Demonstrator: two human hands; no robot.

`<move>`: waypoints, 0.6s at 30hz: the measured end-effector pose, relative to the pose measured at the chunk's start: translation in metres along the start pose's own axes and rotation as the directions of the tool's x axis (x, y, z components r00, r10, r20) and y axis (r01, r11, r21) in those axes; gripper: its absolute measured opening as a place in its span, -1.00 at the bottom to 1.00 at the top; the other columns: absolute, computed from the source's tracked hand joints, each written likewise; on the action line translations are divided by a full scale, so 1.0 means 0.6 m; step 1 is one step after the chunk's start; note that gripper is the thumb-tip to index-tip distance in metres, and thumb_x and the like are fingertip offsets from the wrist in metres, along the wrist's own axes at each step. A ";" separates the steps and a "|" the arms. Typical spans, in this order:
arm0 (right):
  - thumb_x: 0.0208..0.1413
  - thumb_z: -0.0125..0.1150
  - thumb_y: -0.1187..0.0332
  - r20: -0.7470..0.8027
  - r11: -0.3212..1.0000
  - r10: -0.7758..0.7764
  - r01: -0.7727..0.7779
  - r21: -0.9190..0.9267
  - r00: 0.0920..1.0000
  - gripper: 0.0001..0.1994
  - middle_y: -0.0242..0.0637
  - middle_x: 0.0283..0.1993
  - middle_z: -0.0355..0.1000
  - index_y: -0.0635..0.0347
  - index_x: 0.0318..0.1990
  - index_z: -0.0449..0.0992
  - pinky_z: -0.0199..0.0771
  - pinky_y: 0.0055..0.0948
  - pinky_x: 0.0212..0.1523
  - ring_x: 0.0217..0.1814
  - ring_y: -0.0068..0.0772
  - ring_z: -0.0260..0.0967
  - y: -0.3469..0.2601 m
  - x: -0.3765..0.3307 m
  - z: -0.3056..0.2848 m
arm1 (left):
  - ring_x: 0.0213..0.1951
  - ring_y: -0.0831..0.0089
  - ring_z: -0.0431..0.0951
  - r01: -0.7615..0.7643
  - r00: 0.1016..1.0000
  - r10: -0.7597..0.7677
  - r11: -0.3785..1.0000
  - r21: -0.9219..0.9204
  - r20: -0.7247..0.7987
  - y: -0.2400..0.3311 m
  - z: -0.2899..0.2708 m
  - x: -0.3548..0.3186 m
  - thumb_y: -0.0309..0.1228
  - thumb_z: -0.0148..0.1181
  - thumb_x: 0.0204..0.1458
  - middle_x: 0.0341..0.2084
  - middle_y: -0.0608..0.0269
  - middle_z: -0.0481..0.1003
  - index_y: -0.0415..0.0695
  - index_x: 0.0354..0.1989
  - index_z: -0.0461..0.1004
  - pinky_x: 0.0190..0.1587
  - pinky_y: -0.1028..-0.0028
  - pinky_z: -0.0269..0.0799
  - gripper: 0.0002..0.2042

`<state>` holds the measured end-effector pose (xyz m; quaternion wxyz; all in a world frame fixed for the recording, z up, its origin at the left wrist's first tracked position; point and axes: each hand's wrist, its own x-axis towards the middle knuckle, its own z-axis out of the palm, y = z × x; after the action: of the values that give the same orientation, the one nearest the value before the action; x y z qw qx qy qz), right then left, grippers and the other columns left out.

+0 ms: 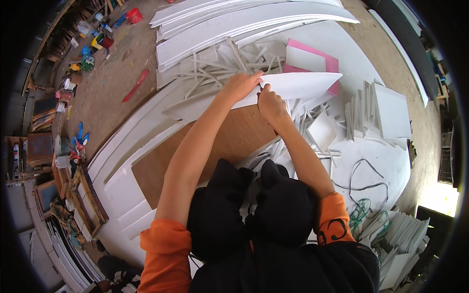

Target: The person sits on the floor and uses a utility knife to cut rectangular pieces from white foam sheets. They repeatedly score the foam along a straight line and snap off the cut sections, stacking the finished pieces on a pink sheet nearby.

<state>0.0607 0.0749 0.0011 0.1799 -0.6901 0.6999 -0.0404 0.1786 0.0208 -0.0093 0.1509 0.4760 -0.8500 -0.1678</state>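
Note:
My left hand (240,85) presses down on the near edge of a white foam board (298,84) that lies across a brown board (229,139). My right hand (271,103) is closed around a small cutting tool, mostly hidden in the fist, held against the same edge of the white sheet. Both forearms reach forward from orange sleeves. My knees in dark trousers (254,205) sit below the hands.
Large white sheets (244,19) are stacked at the top. Thin white offcut strips (215,68) lie scattered around. A pink sheet (332,63) sits behind the board, small white pieces (381,110) at right, cables (361,188) lower right, paint pots (102,41) and frames (39,146) left.

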 end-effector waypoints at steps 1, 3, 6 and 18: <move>0.09 -0.18 0.23 -0.007 1.000 -0.005 0.004 -0.023 1.000 -0.74 -0.07 -0.41 0.44 0.31 -0.30 0.23 0.46 -0.24 -0.36 -0.31 -0.08 0.44 0.001 -0.001 0.001 | -0.51 0.04 0.43 0.002 1.000 -0.002 1.000 -0.007 0.002 0.001 0.000 0.002 -0.16 -0.14 0.06 -0.65 -0.02 0.41 -0.02 -0.11 0.30 -0.45 0.21 0.30 -0.70; 0.08 -0.16 0.24 0.007 1.000 0.001 -0.001 -0.013 1.000 -0.74 -0.02 -0.41 0.43 0.31 -0.32 0.25 0.44 -0.20 -0.35 -0.31 -0.03 0.42 0.002 -0.004 -0.004 | -0.48 0.05 0.44 0.015 1.000 -0.015 1.000 -0.018 -0.006 -0.001 0.001 0.006 -0.15 -0.15 0.06 -0.62 -0.03 0.42 -0.01 -0.12 0.31 -0.43 0.21 0.31 -0.70; 0.09 -0.17 0.25 0.068 0.999 0.020 -0.023 0.037 0.997 -0.73 0.09 -0.38 0.40 0.35 -0.32 0.26 0.38 -0.09 -0.29 -0.28 0.08 0.39 0.004 -0.024 -0.015 | -0.45 0.05 0.44 0.047 0.999 -0.047 0.999 -0.026 -0.016 -0.005 0.000 0.006 -0.15 -0.16 0.07 -0.58 -0.02 0.43 0.00 -0.12 0.31 -0.41 0.21 0.32 -0.70; 0.09 -0.28 0.34 0.167 1.000 0.013 -0.014 0.007 0.986 -0.73 0.12 -0.38 0.40 0.43 -0.27 0.26 0.43 -0.20 -0.33 -0.44 0.00 0.42 0.008 -0.005 -0.007 | -0.50 0.00 0.39 0.029 0.998 -0.027 0.999 -0.036 0.055 0.001 -0.009 0.000 -0.18 -0.17 0.07 -0.61 -0.06 0.39 -0.03 -0.14 0.29 -0.46 0.18 0.25 -0.73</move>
<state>0.0549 0.0773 0.0044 0.2409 -0.6856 0.6868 0.0160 0.1806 0.0204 -0.0042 0.1341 0.4801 -0.8439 -0.1984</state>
